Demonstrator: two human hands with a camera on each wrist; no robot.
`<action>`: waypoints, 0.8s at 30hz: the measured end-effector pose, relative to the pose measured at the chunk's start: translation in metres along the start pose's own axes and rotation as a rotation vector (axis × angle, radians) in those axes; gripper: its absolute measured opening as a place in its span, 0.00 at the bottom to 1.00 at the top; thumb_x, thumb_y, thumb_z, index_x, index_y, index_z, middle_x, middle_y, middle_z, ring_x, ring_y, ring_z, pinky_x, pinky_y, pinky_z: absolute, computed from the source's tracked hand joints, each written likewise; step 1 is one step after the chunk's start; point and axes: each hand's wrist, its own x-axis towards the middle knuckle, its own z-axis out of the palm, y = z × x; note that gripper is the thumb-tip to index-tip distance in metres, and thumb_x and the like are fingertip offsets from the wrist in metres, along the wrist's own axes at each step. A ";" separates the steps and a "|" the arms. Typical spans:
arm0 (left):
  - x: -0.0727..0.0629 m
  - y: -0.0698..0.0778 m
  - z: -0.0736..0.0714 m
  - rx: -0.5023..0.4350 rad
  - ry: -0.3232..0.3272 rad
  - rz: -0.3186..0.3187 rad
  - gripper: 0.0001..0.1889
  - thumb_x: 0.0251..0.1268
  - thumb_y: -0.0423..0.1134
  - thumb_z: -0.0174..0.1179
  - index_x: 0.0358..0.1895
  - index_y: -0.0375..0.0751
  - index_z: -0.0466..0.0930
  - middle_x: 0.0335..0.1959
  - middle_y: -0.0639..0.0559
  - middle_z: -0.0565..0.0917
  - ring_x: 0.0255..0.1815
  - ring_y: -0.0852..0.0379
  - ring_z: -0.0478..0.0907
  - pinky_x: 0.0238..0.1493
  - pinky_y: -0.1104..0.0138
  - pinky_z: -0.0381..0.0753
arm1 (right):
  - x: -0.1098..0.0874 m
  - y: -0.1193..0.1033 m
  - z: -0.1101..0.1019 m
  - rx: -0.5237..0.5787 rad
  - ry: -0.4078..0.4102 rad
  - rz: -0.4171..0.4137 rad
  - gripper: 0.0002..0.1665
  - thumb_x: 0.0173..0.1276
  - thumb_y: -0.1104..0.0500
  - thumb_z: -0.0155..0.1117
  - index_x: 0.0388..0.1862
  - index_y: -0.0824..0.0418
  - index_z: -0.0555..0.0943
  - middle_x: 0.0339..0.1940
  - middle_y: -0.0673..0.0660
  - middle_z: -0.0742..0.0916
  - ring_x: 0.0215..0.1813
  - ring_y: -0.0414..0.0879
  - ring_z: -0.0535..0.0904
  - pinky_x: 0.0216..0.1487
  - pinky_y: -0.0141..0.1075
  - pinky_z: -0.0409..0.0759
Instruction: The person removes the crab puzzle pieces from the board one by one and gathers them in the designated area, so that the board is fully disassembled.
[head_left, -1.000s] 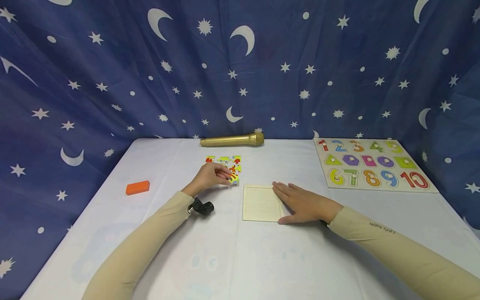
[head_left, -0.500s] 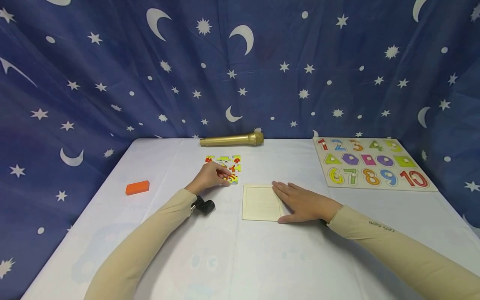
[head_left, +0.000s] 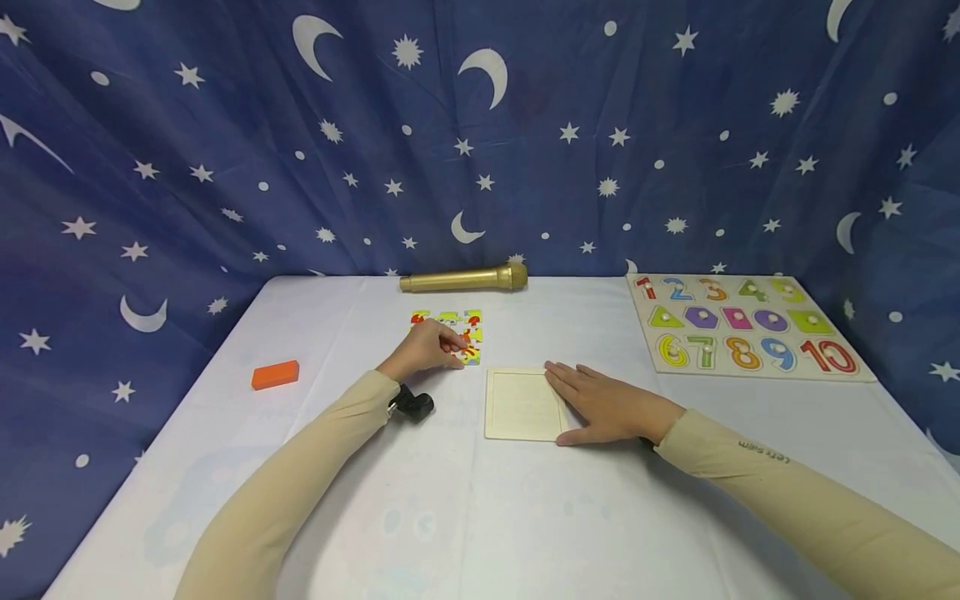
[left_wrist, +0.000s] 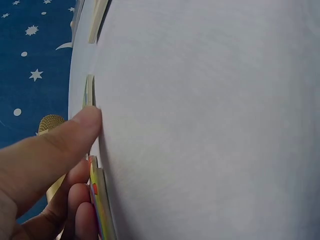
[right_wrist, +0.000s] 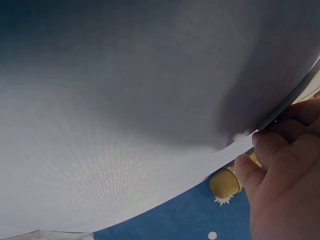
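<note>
A small yellow and red jigsaw puzzle (head_left: 472, 336) lies on the table in several pieces, with narrow gaps between some of them. My left hand (head_left: 424, 348) covers its lower left part and pinches the puzzle piece (head_left: 472, 357) at its lower right corner. In the left wrist view the thumb (left_wrist: 89, 120) is at that piece's edge, with the other fingers curled beside more pieces. Just right of the puzzle lies a pale wooden puzzle tray (head_left: 522, 407) with a shallow square recess. My right hand (head_left: 606, 406) rests on its right edge, fingers extended.
A gold microphone (head_left: 465, 278) lies along the back edge. An orange block (head_left: 275, 375) is on the left, and a number and shape peg board (head_left: 750, 329) at the back right. Behind the white-covered table (head_left: 540, 525) hangs a blue star curtain (head_left: 555, 167).
My left hand has moved slightly up and right, and the lower right piece has shifted up closer to the others. The right hand and the tray have stayed in place.
</note>
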 end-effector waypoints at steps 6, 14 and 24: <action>0.000 0.002 0.001 0.009 -0.033 -0.023 0.15 0.42 0.32 0.74 0.39 0.39 0.87 0.35 0.48 0.87 0.30 0.62 0.73 0.33 0.74 0.72 | -0.001 -0.002 0.001 -0.005 -0.005 0.007 0.60 0.60 0.26 0.50 0.75 0.66 0.47 0.78 0.61 0.52 0.78 0.53 0.48 0.75 0.50 0.52; 0.000 -0.001 -0.006 0.015 -0.057 -0.009 0.16 0.43 0.33 0.74 0.41 0.38 0.86 0.38 0.47 0.86 0.33 0.60 0.75 0.36 0.72 0.75 | 0.000 -0.003 0.000 -0.001 -0.010 0.020 0.60 0.60 0.25 0.50 0.76 0.64 0.47 0.78 0.59 0.52 0.78 0.52 0.47 0.75 0.49 0.51; -0.024 0.001 -0.033 0.143 0.171 0.082 0.18 0.60 0.38 0.63 0.52 0.35 0.80 0.48 0.40 0.81 0.48 0.46 0.77 0.52 0.56 0.76 | -0.003 -0.003 0.001 0.006 0.002 0.008 0.60 0.60 0.26 0.50 0.75 0.66 0.47 0.78 0.61 0.52 0.78 0.54 0.48 0.75 0.50 0.51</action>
